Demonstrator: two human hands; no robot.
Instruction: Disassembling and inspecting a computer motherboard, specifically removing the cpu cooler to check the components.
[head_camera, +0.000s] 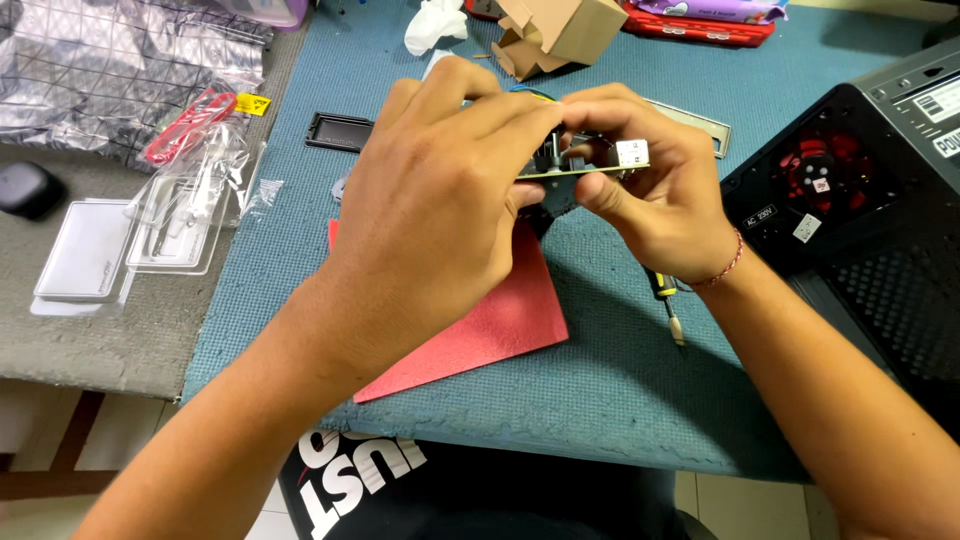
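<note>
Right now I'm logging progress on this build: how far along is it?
Done: packaging lies opened. In hand: both the left hand and right hand hold a small circuit board above the red sheet. Left: the computer case stands apart, screwdriver untouched.

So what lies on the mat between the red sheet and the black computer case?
In the head view, a small screwdriver lies on the blue mat between the red sheet and the black computer case.
</note>
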